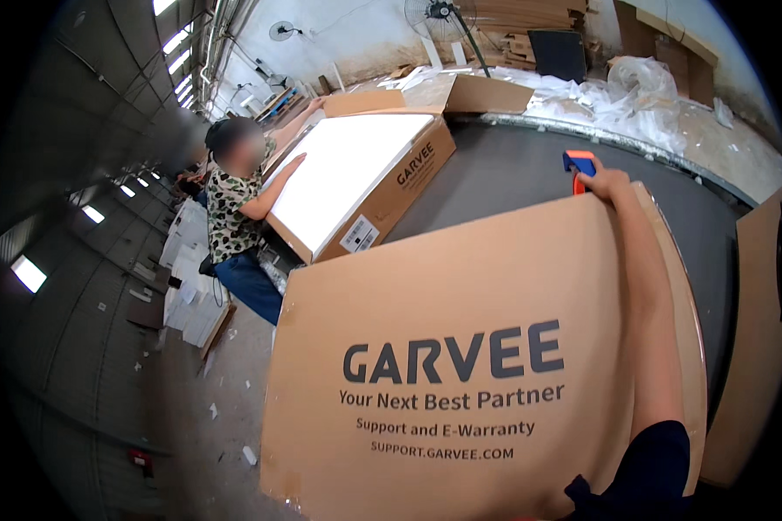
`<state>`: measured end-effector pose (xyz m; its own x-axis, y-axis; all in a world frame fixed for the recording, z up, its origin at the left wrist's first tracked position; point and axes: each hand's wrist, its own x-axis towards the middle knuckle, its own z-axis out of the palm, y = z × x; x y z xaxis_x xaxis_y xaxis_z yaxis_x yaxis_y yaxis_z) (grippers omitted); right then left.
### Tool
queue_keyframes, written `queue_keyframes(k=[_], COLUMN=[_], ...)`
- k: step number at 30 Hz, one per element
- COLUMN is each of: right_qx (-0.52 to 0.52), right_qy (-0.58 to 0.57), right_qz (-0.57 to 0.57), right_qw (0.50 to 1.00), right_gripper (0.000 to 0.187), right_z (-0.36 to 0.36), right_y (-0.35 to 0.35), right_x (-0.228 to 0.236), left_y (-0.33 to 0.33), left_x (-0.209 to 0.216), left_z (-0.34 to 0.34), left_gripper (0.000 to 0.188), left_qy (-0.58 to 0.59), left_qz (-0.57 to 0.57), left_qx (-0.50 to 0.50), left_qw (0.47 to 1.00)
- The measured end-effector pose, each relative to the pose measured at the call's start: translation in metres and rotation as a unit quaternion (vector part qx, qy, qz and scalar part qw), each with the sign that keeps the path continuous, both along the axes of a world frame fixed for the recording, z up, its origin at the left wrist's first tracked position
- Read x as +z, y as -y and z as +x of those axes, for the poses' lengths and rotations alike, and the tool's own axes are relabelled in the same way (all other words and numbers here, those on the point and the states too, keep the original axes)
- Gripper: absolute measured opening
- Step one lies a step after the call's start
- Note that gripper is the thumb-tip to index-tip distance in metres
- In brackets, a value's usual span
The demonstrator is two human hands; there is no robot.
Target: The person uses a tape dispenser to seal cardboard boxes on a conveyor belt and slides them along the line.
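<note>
A large brown cardboard carton [443, 286] with dark printing stands right in front of me, its broad face filling the lower middle of the view. Along the carton's right side my right arm reaches up and over. At the far top edge, my right hand [611, 183] is closed around a blue and orange-red tape dispenser [579, 163]. Part of the dispenser is hidden behind the carton's edge and my fingers. My left hand does not show.
Across the dark conveyor belt [504, 169], a person in a camouflage shirt [230, 208] has their hands at an open carton [382, 204] holding a white panel [347, 165]. Plastic wrap [647, 91] lies beyond the belt. Another cardboard piece [752, 347] stands at the right.
</note>
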<state>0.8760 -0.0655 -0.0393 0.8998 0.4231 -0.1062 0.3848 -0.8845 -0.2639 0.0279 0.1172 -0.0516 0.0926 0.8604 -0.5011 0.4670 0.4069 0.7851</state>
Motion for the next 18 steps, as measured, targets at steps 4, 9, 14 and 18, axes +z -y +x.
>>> queue_keyframes(k=[4, 9, 14, 18], right_qx=[0.008, -0.019, -0.045, -0.083], right_qy=[0.02, 0.002, 0.013, 0.055], right_qz=[0.032, 0.027, 0.059, 0.065], right_qw=[0.999, 0.999, 0.997, 0.993], right_gripper=[0.085, 0.084, 0.084, 0.084], right_z=[-0.017, -0.034, -0.065, -0.078], right_y=[0.008, 0.036, 0.065, 0.082], right_x=[0.016, 0.003, -0.001, -0.01], left_y=[0.014, 0.022, 0.025, 0.018], left_x=[-0.001, -0.004, 0.003, -0.003], left_z=[0.002, 0.007, 0.011, 0.012], left_gripper=[0.064, 0.063, 0.063, 0.062], left_qy=[0.003, 0.009, 0.014, 0.021], left_qz=[0.028, 0.038, 0.05, 0.05], left_qx=[0.002, 0.0, 0.001, -0.014], left_qw=[1.0, 0.999, 0.999, 0.998])
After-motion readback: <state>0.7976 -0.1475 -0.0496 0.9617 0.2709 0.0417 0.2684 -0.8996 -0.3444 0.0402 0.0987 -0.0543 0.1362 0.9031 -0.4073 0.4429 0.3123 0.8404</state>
